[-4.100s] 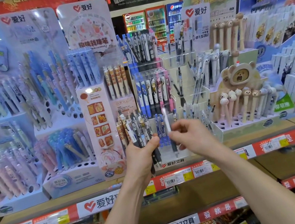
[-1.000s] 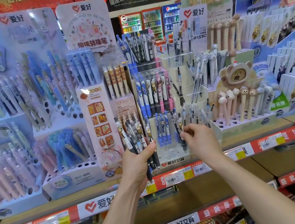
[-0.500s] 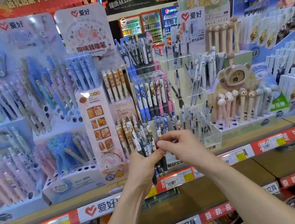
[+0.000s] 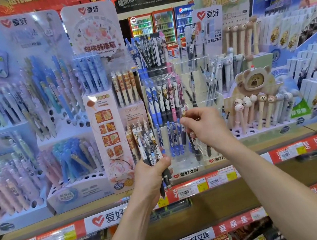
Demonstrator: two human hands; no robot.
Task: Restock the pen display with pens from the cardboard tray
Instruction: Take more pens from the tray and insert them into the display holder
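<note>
Nearest us, our left hand (image 4: 152,176) is closed around a bundle of pens (image 4: 150,148), their tips hanging below the fist over the red price strip (image 4: 197,187) on the shelf edge. A little farther, our right hand (image 4: 203,128) pinches a single pen (image 4: 184,113) between thumb and fingertips, just in front of the clear pen display (image 4: 181,158). Behind it stand upper rows of printed pens (image 4: 165,101). No cardboard tray shows.

Two hands: the left hand (image 4: 152,176) at frame centre grips one bunch of pens (image 4: 147,145), too overlapped to count; the right hand (image 4: 205,128) pinches one pen (image 4: 184,113); three drinks fridges (image 4: 164,25) stand at upper centre.
</note>
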